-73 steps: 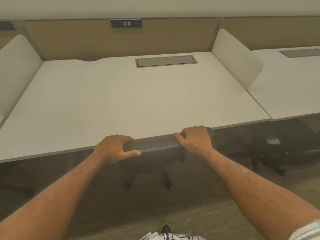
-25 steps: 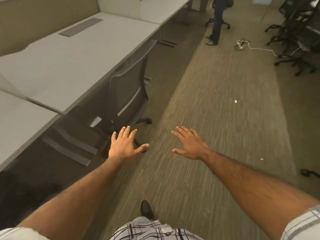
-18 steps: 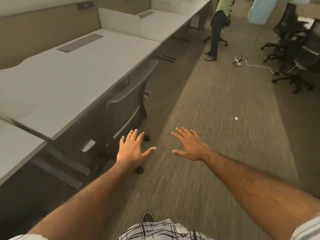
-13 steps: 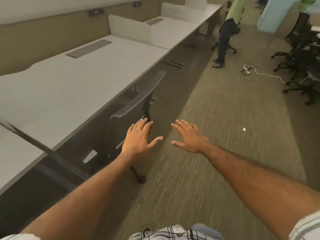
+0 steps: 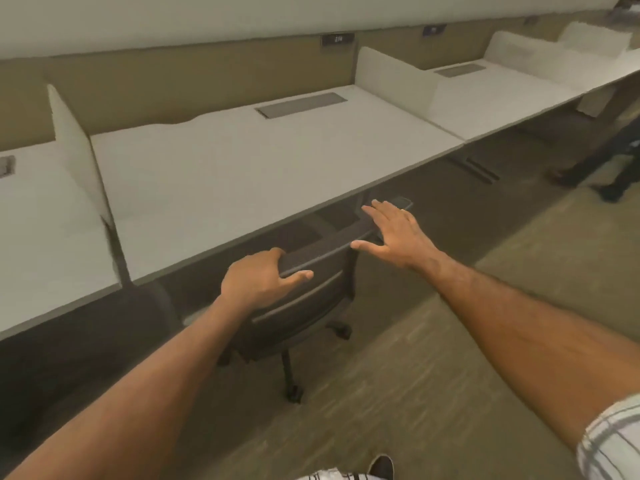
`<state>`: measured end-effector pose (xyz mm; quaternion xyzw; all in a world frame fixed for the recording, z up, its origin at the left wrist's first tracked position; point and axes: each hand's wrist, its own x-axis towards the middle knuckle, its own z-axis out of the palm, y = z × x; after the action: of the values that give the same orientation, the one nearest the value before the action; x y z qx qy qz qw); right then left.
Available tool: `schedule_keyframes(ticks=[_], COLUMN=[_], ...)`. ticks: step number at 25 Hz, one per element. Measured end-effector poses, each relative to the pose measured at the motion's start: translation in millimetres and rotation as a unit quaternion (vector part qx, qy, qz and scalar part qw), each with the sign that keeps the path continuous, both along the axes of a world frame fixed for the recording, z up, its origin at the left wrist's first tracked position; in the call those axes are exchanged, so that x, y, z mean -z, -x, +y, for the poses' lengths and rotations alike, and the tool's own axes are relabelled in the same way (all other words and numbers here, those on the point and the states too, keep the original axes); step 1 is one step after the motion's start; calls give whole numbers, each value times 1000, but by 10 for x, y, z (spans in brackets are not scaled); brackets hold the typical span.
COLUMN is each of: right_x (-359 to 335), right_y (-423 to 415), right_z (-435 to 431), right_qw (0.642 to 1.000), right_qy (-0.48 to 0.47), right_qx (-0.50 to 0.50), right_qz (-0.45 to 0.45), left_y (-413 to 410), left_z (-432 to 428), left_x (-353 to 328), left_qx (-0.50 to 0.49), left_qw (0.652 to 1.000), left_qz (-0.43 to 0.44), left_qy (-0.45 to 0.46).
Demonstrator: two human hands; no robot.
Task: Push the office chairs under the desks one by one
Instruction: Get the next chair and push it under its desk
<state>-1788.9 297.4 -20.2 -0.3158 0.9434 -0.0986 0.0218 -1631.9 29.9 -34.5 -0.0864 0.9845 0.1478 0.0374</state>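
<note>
A dark grey office chair (image 5: 304, 306) stands at the front edge of a white desk (image 5: 242, 174), its seat partly beneath the desktop and its backrest angled away to the right. My left hand (image 5: 259, 282) grips the left end of the backrest's top rail. My right hand (image 5: 394, 233) hovers with spread fingers over the right part of the rail; actual contact is unclear. The chair's seat is hidden by the backrest.
White dividers (image 5: 79, 150) separate this desk from its neighbours on either side. A grey cable hatch (image 5: 301, 103) sits at the back of the desk. A person's legs (image 5: 602, 168) stand at the far right on the carpet. My shoe (image 5: 381, 467) shows at the bottom.
I let go of the earlier chair, turned right and walked along the row with open hands. Now my left hand has closed on this chair's backrest and the right hand has reached its rail.
</note>
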Motion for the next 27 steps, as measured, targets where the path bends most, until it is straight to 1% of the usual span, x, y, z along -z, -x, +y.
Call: schedule_keyframes(ticks=[4,7,8,10,12,14,16,22,27], right_x=[-55,-37,-21,41,118,163,179,216,229], right_y=[595,921,985,1058,1072,1072,1105,1259,1315], right_z=[34,67,77,107,148,170,179,204,150], right_qw=[997,990,988,988,990,990,991,989,991], right_qy=[-34,-77,-82,-48,-8,7,15,24,13], right_qx=[-75,-117,-128,-144,-140,-121,-110,-126,-103], right_qz=[-7,-20,-31,-14,29,65,79,79,86], left_y=[18,48,46,46,100,199,302,466,673], left_z=[20,71,95,137,186,236,270,193,-23], left_x=[40,27,32,38,1,-55,-74,-31,11], left_qx=[-42,-68,-74,-78,-74,-58,-47,-26,-4], left_qw=[999,998,997,996,996,996,996,996,996], left_qz=[0,-9,-6,4,12,18,23,38,59], left_qy=[-2,4,11,31,48,66,76,82,66])
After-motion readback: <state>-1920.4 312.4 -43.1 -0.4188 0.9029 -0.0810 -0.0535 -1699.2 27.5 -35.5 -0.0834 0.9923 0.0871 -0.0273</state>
